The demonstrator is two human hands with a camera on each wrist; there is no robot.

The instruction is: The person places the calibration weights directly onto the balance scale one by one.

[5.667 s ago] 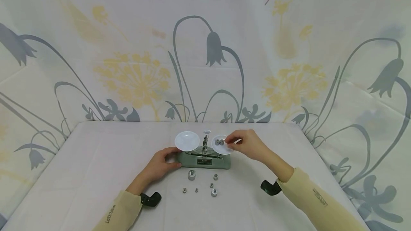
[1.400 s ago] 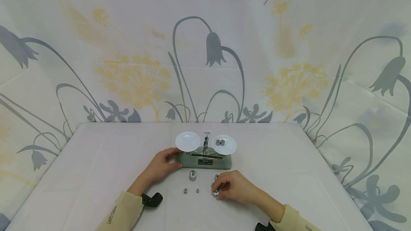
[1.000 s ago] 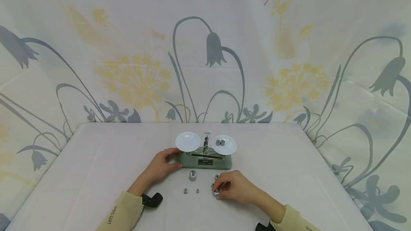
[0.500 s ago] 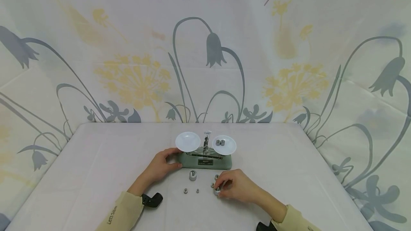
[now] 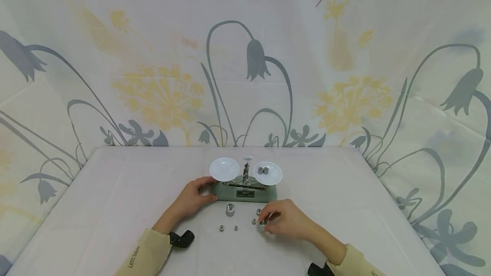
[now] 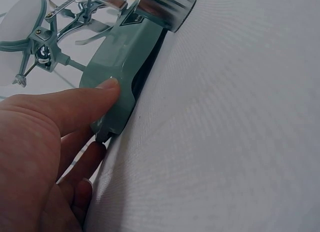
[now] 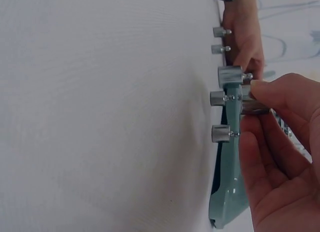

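Two weights already sit on the right pan of the balance, five loose weights remain on the desk, and the fingers of the right hand pinch a raised weight while those of the left hand clamp the base.

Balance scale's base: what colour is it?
The base is muted green, clearest in the left wrist view.

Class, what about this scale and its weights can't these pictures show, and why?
Lettering on the black rectangular label of the green metal balance scale: too small, head view.
Part of the silver cylindrical metal weight in the right hand: hidden by the fingers, head view.
Part of the left hand behind the scale: hidden by it, head view.
White round pan: cut off by the left edge, left wrist view.
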